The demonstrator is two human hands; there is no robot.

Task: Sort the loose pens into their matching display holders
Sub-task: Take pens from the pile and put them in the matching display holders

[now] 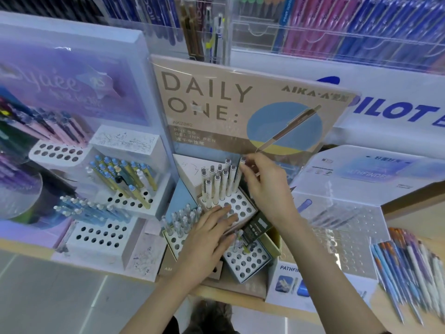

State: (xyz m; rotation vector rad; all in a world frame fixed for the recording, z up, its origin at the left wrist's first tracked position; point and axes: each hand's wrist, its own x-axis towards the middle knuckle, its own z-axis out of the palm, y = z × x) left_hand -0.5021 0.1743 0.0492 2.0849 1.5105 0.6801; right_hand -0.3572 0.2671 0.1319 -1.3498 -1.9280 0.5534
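Shop shelf crowded with pen displays; racks of packaged pens behind, and a tan DAILY ONE card (240, 104) stood upright at the back.

Right hand (267, 186): fingertips (248, 169) pinched the top of one cream pen (242, 161). This pen stood upright at the right end of the back row in the white perforated holder (240, 206). Could not tell whether its tip was fully seated in a hole.

Left hand (207, 237): fingers straight and flat, pressing on the front edge of the same holder and gripping nothing.

Directly left of the right fingertips stood the cream pens (220, 182), about a dozen, filling the back rows. Between those pens and the left fingertips the holes were empty.

Under the left palm, a second holder (173, 242) carried grey-topped pens (183, 218). Just right of the left fingers, a lower holder (248, 261) carried only a few pens, with most holes open.

Judgement: sorting partly done. The cream group looked gathered, with the pinched pen probably joining it. The few pens in the lower holder may still need checking. The fanned pens (397, 261) far right were too blurred to say whether they lay loose.
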